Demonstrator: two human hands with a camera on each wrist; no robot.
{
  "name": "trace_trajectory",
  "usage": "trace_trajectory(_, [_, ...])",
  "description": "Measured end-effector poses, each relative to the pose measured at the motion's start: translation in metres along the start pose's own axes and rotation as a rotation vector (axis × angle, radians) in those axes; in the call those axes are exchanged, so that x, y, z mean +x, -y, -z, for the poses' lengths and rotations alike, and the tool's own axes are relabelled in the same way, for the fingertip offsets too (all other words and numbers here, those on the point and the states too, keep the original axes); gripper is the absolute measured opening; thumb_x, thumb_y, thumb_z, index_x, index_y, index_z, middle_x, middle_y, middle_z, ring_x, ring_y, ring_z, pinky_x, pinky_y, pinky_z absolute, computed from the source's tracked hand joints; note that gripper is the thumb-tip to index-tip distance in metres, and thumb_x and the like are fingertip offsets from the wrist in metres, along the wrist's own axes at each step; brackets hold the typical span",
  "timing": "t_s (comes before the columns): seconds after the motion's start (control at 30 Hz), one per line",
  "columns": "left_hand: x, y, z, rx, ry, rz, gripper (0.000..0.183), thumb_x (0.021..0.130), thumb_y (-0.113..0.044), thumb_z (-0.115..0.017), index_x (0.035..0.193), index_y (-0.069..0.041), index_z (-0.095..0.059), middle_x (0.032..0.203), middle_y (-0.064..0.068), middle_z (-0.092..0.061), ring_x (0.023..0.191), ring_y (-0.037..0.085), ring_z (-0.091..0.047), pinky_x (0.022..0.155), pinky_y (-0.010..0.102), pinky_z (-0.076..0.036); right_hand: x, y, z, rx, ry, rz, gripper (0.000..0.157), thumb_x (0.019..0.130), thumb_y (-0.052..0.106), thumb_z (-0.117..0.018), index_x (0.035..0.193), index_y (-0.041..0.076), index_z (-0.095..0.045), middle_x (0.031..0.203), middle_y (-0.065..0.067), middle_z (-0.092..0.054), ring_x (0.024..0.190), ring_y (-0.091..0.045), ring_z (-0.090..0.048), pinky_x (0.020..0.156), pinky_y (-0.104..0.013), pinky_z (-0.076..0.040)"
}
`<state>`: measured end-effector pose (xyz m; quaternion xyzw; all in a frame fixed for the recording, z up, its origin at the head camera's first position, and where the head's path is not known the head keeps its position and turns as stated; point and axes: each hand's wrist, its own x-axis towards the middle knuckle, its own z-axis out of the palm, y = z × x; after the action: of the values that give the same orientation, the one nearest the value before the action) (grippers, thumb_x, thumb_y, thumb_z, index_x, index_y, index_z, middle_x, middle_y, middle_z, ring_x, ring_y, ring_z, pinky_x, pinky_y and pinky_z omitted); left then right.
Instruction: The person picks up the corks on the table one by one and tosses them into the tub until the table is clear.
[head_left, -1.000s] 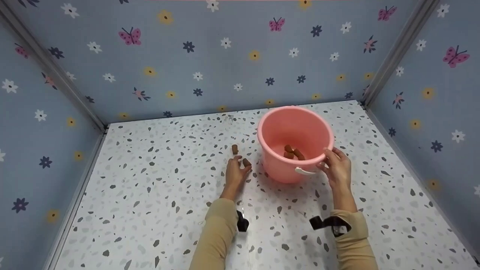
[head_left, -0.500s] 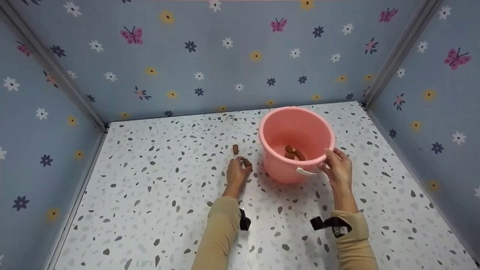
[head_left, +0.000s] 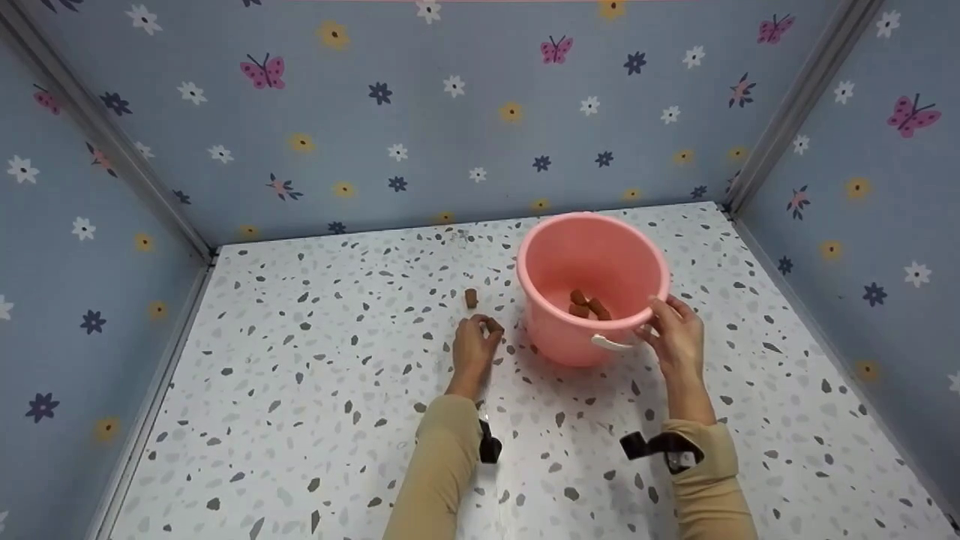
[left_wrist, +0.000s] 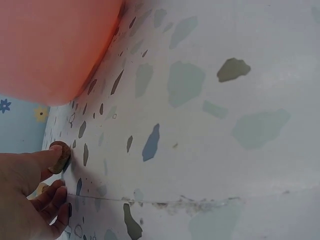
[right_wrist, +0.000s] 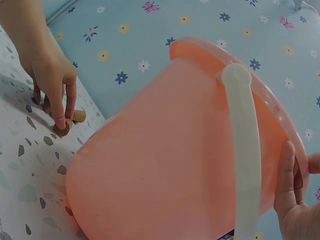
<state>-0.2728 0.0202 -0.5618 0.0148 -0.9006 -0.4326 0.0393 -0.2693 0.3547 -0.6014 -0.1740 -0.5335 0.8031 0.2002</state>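
On the speckled surface, left of a pink bucket (head_left: 566,341), my left hand (head_left: 472,351) pinches a brown cork (left_wrist: 61,159) between thumb and fingers. In the right wrist view the held cork (right_wrist: 62,130) touches or nearly touches the surface. A second cork (head_left: 471,298) lies just beyond those fingertips. My right hand (head_left: 681,337) holds the bucket's rim at its near right side, thumb and fingers on either side of the wall. The bucket is slightly tilted toward me. Several corks (head_left: 598,308) lie at its bottom. Its white handle (head_left: 611,343) hangs down at the front.
Flowered blue panels rise behind (head_left: 420,112) and along both sides of the speckled white tabletop (head_left: 315,337). Grey metal posts (head_left: 795,105) stand at the back corners. A black strap with a camera (head_left: 664,446) is on the right wrist.
My left hand has closed its fingers round the nearer cork, which was partly uncovered before. The right hand and bucket have stayed nearly still.
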Motion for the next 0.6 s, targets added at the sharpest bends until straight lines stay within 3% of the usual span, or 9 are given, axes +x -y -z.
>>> trace_trajectory(0.13, [0.0003, 0.001, 0.0002, -0.03, -0.004, 0.013, 0.009, 0.076, -0.009, -0.066, 0.084, -0.005, -0.064, 0.084, 0.011, -0.054, 0.072, 0.019, -0.046, 0.067, 0.033, -0.039, -0.0007, -0.0006, 0.0004, 0.001, 0.004, -0.003, 0.055, 0.07, 0.027, -0.075, 0.115, 0.005, -0.053, 0.099, -0.02, -0.057, 0.076, -0.027, -0.059, 0.054, -0.034, -0.051])
trace_trajectory(0.43, [0.0007, -0.0008, 0.005, -0.105, -0.043, -0.04, 0.008, 0.077, -0.006, -0.064, 0.085, -0.005, -0.064, 0.083, 0.01, -0.056, 0.074, 0.018, -0.048, 0.069, 0.032, -0.039, 0.0001, -0.0008, 0.0007, -0.005, -0.002, -0.004, 0.055, 0.07, 0.028, -0.075, 0.115, 0.006, -0.052, 0.104, -0.02, -0.057, 0.081, -0.028, -0.059, 0.058, -0.035, -0.051])
trace_trajectory(0.6, [0.0023, -0.0029, 0.01, -0.096, -0.076, -0.015, 0.014, 0.079, -0.011, -0.066, 0.09, -0.005, -0.063, 0.084, 0.01, -0.056, 0.075, 0.019, -0.05, 0.066, 0.033, -0.041, 0.0008, -0.0027, 0.0009, -0.006, 0.005, -0.005, 0.056, 0.07, 0.029, -0.075, 0.116, 0.007, -0.052, 0.105, -0.021, -0.057, 0.082, -0.029, -0.059, 0.057, -0.036, -0.051])
